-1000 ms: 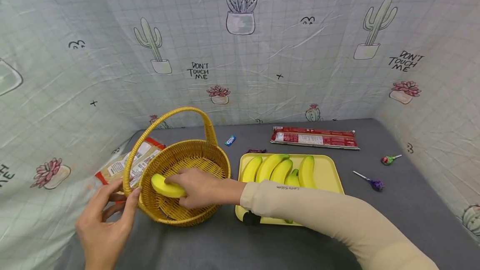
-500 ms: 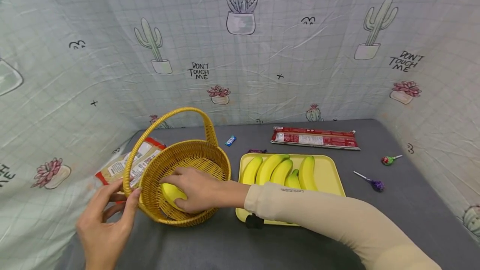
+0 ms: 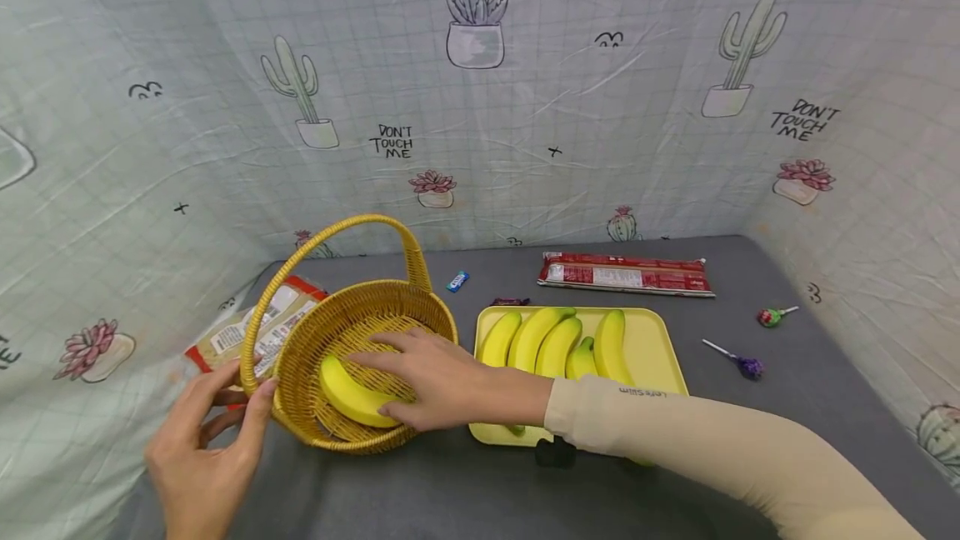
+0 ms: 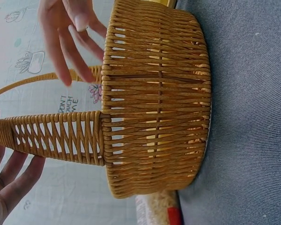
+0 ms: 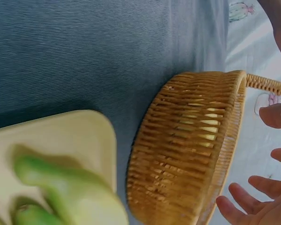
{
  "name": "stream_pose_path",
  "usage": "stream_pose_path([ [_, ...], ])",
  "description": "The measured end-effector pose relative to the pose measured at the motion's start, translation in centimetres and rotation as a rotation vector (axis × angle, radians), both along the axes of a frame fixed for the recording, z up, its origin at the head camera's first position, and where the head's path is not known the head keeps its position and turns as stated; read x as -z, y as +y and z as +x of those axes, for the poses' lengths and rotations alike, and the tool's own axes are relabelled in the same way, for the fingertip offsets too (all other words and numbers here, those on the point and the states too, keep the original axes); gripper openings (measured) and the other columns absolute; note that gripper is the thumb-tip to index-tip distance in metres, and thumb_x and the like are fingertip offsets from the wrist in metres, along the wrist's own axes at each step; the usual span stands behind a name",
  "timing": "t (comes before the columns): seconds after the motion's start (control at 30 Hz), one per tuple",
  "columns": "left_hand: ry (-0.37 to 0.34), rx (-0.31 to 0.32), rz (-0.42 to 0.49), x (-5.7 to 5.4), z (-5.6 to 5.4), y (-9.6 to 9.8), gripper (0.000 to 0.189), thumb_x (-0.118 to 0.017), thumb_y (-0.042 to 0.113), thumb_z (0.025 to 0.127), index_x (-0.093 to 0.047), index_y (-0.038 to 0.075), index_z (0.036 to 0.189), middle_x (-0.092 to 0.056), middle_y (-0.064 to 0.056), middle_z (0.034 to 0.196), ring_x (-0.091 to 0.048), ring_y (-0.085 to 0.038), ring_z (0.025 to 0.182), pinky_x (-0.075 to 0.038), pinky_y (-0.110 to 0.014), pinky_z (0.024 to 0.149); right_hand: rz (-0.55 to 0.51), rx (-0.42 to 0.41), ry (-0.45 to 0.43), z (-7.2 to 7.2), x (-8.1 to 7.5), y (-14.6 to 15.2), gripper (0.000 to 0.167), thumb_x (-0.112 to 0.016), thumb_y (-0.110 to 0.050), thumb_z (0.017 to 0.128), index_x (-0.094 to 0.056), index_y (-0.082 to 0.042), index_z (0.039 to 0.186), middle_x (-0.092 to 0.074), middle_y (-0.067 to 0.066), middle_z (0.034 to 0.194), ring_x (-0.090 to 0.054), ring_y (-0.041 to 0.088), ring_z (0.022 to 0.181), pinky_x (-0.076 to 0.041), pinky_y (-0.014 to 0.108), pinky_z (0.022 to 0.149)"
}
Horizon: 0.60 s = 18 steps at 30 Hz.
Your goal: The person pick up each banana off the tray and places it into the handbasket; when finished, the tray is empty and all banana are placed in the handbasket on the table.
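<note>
My left hand (image 3: 206, 448) pinches the lower left end of the handle of a yellow wicker basket (image 3: 442, 319), its thumb and fingers on either side in the left wrist view. Inside the basket, one banana (image 3: 348, 394) lies on the woven floor. My right hand (image 3: 442, 377) is over the basket's right part with fingers spread and relaxed, holding nothing; in the right wrist view its fingers are apart. To the right, a pale yellow tray (image 3: 652, 332) carries several bananas (image 3: 551, 340), partly covered by the right forearm.
Behind the basket's left side lies a red-edged food packet (image 3: 225, 336). A small blue candy (image 3: 457, 281) and a dark wrapped candy (image 3: 510, 302) lie behind. A long red packet (image 3: 626, 274) is at the back, two lollipops (image 3: 750, 367) at the right.
My right hand has let go of the banana inside the basket and drawn back to the right, its fingers spreading. The left hand stays on the handle.
</note>
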<state>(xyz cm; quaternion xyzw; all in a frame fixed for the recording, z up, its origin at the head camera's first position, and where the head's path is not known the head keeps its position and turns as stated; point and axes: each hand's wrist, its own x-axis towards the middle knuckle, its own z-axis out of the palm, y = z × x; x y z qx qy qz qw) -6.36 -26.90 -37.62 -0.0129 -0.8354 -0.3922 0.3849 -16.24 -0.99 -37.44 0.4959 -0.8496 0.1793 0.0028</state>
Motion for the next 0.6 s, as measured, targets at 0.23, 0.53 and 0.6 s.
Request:
stream_pose_path([
  [0.23, 0.015, -0.012, -0.002, -0.1, -0.1, 0.2, 0.042, -0.084, -0.005, 0.087, -0.077, 0.003, 0.127, -0.071, 0.005, 0.107, -0.066, -0.003, 0.088, -0.055, -0.008, 0.071, -0.035, 0.062, -0.018, 0.1, 0.0, 3.1, 0.070, -0.072, -0.042, 0.101, -0.043, -0.029, 0.164, -0.035, 0.008, 0.167, -0.050, 0.034, 0.138, -0.051, 0.049, 0.105],
  [0.53, 0.010, -0.008, 0.010, -0.1, 0.0, 0.2, 0.043, -0.085, -0.005, 0.087, -0.077, 0.005, 0.127, -0.071, 0.004, 0.106, -0.067, -0.005, 0.088, -0.055, -0.008, 0.071, -0.086, 0.139, -0.013, 0.2, -0.5, 5.2, 0.077, -0.076, -0.044, 0.098, -0.040, -0.031, 0.165, -0.034, 0.010, 0.167, -0.050, 0.035, 0.135, -0.046, 0.053, 0.109],
  [0.6, 0.010, -0.006, 0.010, -0.1, 0.0, 0.2, 0.043, -0.085, -0.005, 0.087, -0.077, 0.005, 0.128, -0.071, 0.004, 0.106, -0.067, -0.005, 0.089, -0.055, -0.008, 0.071, -0.095, 0.151, -0.015, 0.3, -0.6, 5.7, 0.078, -0.076, -0.044, 0.098, -0.039, -0.031, 0.166, -0.034, 0.010, 0.168, -0.048, 0.035, 0.137, -0.045, 0.054, 0.110],
])
